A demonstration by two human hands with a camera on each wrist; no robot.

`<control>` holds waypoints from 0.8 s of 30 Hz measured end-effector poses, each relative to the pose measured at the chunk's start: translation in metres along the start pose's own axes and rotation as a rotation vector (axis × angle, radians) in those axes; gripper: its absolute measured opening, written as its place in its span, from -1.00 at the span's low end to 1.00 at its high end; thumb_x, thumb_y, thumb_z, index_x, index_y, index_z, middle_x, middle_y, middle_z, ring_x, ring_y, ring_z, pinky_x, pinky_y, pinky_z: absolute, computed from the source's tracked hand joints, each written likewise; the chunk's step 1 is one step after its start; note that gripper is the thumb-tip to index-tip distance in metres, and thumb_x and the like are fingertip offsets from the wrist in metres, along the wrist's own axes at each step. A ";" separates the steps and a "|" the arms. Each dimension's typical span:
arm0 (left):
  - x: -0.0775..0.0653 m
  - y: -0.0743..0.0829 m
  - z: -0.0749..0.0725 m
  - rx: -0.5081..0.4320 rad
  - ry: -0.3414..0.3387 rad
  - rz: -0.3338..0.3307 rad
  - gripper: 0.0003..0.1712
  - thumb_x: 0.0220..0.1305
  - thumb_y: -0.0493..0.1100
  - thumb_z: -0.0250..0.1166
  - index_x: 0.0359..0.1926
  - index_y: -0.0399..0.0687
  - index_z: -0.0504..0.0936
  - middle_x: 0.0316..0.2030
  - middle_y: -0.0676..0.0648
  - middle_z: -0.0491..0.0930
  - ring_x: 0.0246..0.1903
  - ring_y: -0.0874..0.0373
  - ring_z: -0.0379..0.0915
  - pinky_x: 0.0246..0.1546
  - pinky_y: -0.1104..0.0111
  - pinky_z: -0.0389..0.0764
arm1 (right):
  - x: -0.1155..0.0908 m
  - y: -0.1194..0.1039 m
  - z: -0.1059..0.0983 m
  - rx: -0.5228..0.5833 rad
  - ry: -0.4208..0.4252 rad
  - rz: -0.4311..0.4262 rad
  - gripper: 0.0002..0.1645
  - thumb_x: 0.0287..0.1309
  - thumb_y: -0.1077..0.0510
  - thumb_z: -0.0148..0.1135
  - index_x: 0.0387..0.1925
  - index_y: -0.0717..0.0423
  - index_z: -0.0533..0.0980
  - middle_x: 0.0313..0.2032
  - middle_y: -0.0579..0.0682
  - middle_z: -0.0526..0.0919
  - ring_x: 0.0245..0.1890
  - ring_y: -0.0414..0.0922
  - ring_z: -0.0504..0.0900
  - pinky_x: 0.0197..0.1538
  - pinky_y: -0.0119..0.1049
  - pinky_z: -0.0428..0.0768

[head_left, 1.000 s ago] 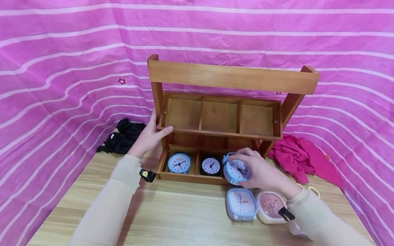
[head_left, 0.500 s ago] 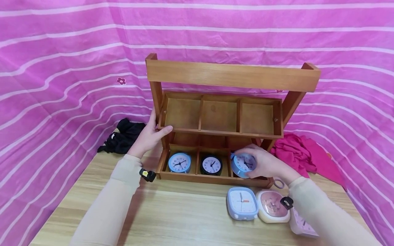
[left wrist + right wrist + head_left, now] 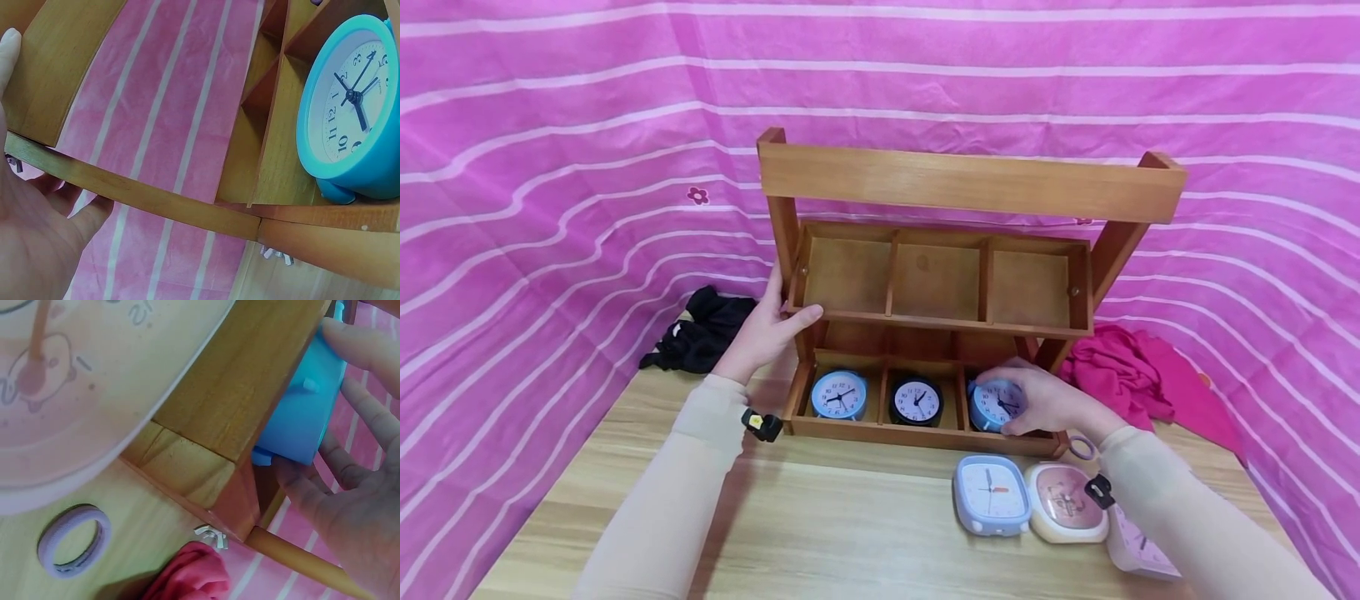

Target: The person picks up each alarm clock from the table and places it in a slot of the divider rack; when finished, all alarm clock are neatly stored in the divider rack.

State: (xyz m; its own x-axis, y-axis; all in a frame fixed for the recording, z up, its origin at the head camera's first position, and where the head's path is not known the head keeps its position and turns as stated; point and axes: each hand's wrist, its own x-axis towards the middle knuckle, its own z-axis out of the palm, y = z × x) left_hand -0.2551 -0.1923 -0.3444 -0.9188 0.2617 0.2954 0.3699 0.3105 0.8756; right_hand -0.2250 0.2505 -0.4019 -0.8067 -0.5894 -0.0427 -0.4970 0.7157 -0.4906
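Note:
A two-tier wooden rack (image 3: 970,185) stands on the table, each tier split into three compartments. My left hand (image 3: 767,333) grips its left side, thumb over the upper tray's edge and fingers behind the wood. In the lower tray's right compartment, my right hand (image 3: 1052,402) holds a light blue alarm clock (image 3: 996,404). The right wrist view shows fingers around that clock's blue case (image 3: 297,419). Another blue alarm clock (image 3: 838,395) sits in the lower left compartment, and a black alarm clock (image 3: 916,402) in the middle one.
In front of the rack lie a square bluish clock (image 3: 992,497), a cream-rimmed pink clock (image 3: 1069,498) and a pale pink clock (image 3: 1138,546), partly under my right sleeve. A purple ring (image 3: 1081,447) is nearby. Black cloth (image 3: 703,329) lies left, magenta cloth (image 3: 1108,375) right.
My right hand has carried the blue alarm clock rightward from the lower tray's front edge into its right compartment. The left hand keeps its grip on the rack.

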 end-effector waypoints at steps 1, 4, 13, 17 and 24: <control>0.001 -0.004 0.000 -0.001 0.002 0.002 0.16 0.47 -0.01 0.32 0.69 0.38 -0.37 0.67 -0.12 -0.13 0.58 -0.26 -0.02 0.49 -0.28 0.08 | 0.000 0.000 0.000 0.009 -0.005 0.005 -0.17 -0.09 0.17 0.68 0.29 -0.01 0.57 0.23 0.15 0.51 0.21 0.17 0.50 0.21 0.22 0.57; 0.007 -0.017 -0.001 -0.020 0.008 0.016 0.17 0.46 -0.06 0.34 0.69 0.40 -0.35 0.67 -0.09 -0.12 0.58 -0.21 -0.01 0.50 -0.24 0.09 | 0.001 0.003 0.001 0.047 -0.020 0.031 -0.17 -0.06 0.14 0.69 0.31 -0.04 0.56 0.24 0.15 0.49 0.22 0.18 0.49 0.22 0.25 0.56; 0.014 -0.034 0.000 -0.035 0.011 0.059 0.16 0.44 0.02 0.36 0.64 0.64 -0.33 0.66 0.05 -0.11 0.57 -0.09 0.03 0.51 -0.19 0.14 | 0.000 0.013 0.002 0.110 -0.047 0.085 -0.21 0.01 0.08 0.65 0.32 -0.09 0.55 0.26 0.16 0.47 0.21 0.16 0.48 0.26 0.28 0.52; 0.013 -0.033 0.000 -0.028 0.015 0.061 0.15 0.44 0.03 0.36 0.63 0.67 -0.33 0.66 0.08 -0.12 0.58 -0.09 0.01 0.50 -0.21 0.13 | -0.001 0.016 0.002 0.093 -0.057 0.087 -0.25 0.05 0.06 0.61 0.31 -0.07 0.56 0.25 0.20 0.47 0.20 0.19 0.49 0.23 0.29 0.53; 0.013 -0.033 0.000 -0.028 0.017 0.056 0.16 0.44 0.02 0.36 0.64 0.64 -0.33 0.66 0.06 -0.12 0.57 -0.09 0.02 0.51 -0.19 0.12 | -0.001 0.014 0.005 0.072 -0.054 0.074 -0.26 0.07 0.08 0.57 0.32 -0.03 0.55 0.22 0.19 0.50 0.16 0.16 0.51 0.20 0.23 0.57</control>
State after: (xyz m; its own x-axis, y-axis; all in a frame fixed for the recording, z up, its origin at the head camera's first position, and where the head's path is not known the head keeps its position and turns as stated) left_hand -0.2789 -0.1993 -0.3695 -0.8990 0.2620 0.3508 0.4173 0.2702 0.8677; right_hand -0.2291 0.2593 -0.4125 -0.8211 -0.5564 -0.1271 -0.4105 0.7304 -0.5459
